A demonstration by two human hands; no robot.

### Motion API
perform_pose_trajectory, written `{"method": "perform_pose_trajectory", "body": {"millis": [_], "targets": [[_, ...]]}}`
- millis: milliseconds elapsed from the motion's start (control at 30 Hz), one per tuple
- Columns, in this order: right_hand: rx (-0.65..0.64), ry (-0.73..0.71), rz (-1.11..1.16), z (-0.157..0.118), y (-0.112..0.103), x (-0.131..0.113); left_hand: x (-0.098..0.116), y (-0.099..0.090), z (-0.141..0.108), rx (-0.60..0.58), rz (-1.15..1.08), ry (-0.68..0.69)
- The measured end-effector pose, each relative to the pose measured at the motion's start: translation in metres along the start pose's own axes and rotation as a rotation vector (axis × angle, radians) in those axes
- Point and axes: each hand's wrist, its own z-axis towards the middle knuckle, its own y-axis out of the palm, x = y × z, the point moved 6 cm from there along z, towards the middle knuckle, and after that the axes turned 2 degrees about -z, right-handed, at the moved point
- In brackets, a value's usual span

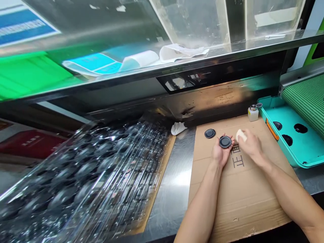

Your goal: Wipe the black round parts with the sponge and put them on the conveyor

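My left hand (220, 152) holds a round black disc (225, 142) on its upturned palm and fingers, above the cardboard sheet (227, 195). Just to the right, my right hand (250, 144) pinches a folded white cloth (241, 135), which is apart from the disc. A second black disc (210, 133) lies flat on the cardboard, left of my left hand. Dark handwritten characters show on the cardboard between my forearms.
Clear plastic trays (101, 168) of black parts are stacked at left. A white bottle (253, 113) stands behind the cardboard. A teal bin (286, 114) holds several black pieces beside a green conveyor (307, 98). A crumpled white cloth (178, 128) lies near the trays. A metal shelf (227, 50) spans above.
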Motion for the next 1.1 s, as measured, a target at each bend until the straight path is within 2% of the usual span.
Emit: {"method": "perform_pose_trajectory", "body": {"millis": [100, 233, 300, 400, 433, 500, 567, 667, 733, 833, 933, 1100], "targets": [[0.003, 0.044, -0.102, 0.017, -0.013, 0.027, 0.008, -0.009, 0.002, 0.076, -0.153, -0.207], [0.074, -0.022, -0.348, 0.022, -0.029, 0.034, 0.012, -0.008, 0.000, 0.087, -0.250, -0.253], [0.001, -0.044, -0.368, 0.017, -0.028, 0.030, 0.011, -0.007, -0.001, 0.120, -0.286, -0.250], [-0.266, -0.110, -0.361, 0.008, -0.014, 0.023, 0.010, -0.005, -0.002, 0.156, -0.321, -0.246], [-0.309, -0.158, -0.341, 0.006, -0.011, 0.019, 0.010, -0.005, -0.003, 0.156, -0.324, -0.248], [-0.281, -0.292, -0.231, 0.006, -0.012, 0.008, 0.011, -0.002, -0.004, 0.146, -0.328, -0.245], [-0.180, -0.416, -0.046, 0.007, -0.017, -0.004, 0.011, 0.001, -0.007, 0.134, -0.316, -0.235], [-0.030, -0.514, 0.154, 0.005, -0.021, -0.018, 0.005, 0.007, -0.012, 0.099, -0.262, -0.262], [0.010, -0.561, 0.175, 0.001, -0.016, -0.026, -0.003, 0.013, -0.016, 0.056, -0.207, -0.296], [0.006, -0.606, 0.102, -0.005, -0.002, -0.034, -0.016, 0.017, -0.022, 0.017, -0.045, -0.289], [-0.023, -0.598, -0.012, -0.006, 0.008, -0.034, -0.023, 0.016, -0.027, 0.010, 0.173, -0.207], [-0.097, -0.586, -0.081, -0.007, 0.011, -0.034, -0.024, 0.015, -0.029, 0.025, 0.328, -0.129]]}}
